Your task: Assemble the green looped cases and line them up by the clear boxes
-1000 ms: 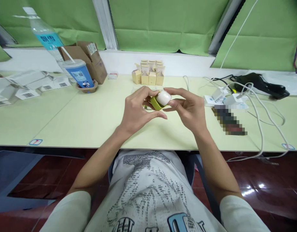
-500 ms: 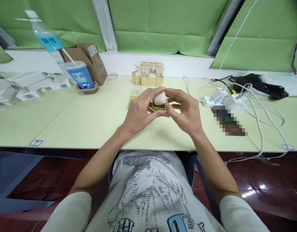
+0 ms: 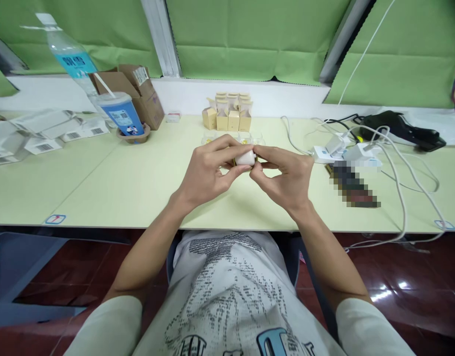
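Above the table, in front of my body, a small white rounded piece [image 3: 245, 158] is pinched between the fingertips of both hands. My left hand [image 3: 210, 170] grips it from the left, with the thumb underneath and the fingers over the top. Closed on its other side, my right hand [image 3: 284, 175] has its thumb and fingertips at the piece's right end. Only a thin yellow-green edge shows beside the white piece, and my fingers cover the rest. Just behind my hands stand small clear plastic cups [image 3: 256, 138] with yellow bits inside, partly hidden.
Several small cream cardboard boxes [image 3: 227, 118] with raised flaps stand against the wall. On the left are white boxes [image 3: 45, 129], a blue drink cup [image 3: 121, 116], a water bottle [image 3: 73, 59] and a brown carton [image 3: 151, 101]. White cables and a power strip [image 3: 323, 154] lie right.
The white piece has tipped and sits lower between my fingers. The green holder beneath it is now mostly hidden, and more clear cups show behind my hands.
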Tool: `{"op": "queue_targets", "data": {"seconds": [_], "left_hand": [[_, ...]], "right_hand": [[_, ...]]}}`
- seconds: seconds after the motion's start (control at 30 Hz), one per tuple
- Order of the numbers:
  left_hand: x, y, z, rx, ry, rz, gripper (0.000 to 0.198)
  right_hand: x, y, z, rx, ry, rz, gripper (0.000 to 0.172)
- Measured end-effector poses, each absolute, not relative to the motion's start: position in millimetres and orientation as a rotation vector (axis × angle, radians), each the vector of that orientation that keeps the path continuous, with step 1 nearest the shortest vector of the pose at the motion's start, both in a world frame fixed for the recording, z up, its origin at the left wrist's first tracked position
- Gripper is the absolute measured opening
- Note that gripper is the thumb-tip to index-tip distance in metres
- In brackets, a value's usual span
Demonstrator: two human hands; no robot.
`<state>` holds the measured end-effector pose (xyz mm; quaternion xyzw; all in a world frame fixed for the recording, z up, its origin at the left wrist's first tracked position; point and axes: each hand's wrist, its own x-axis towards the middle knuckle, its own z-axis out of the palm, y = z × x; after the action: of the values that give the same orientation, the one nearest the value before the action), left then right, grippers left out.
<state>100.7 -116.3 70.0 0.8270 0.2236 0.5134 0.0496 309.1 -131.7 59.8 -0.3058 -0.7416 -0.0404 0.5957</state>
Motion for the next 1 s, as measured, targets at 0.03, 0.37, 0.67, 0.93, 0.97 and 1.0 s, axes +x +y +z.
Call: {"op": "queue_targets", "data": {"seconds": [0.03, 0.37, 0.67, 0.93, 0.97, 1.0], "left_hand": [[100.8, -116.6, 69.9, 2.534, 0.667, 1.572, 0.035], [102.4, -123.4, 69.9, 2.561, 0.782, 1.528, 0.035], [107.5, -133.8, 76.9, 2.379, 0.855, 1.469, 0.029], [109.0, -139.2, 81.1, 2.295, 0.827, 1.545, 0.026], [108.6, -139.2, 81.5, 2.280, 0.825, 1.545, 0.026], [108.1, -139.0, 81.9, 2.265, 0.826, 1.539, 0.027]], "right_hand": [[309.5, -131.9, 60.5, -0.711, -1.724, -0.100, 0.033], [309.5, -136.7, 64.8, -0.777, -1.706, 0.054, 0.030], [307.8, -141.3, 65.1, -0.823, -1.678, 0.195, 0.027], [308.9, -153.6, 69.0, -0.810, -1.650, 0.201, 0.033], [309.2, -154.2, 69.5, -0.805, -1.655, 0.194, 0.033], [309.9, -154.4, 70.2, -0.798, -1.664, 0.189, 0.032]]}}
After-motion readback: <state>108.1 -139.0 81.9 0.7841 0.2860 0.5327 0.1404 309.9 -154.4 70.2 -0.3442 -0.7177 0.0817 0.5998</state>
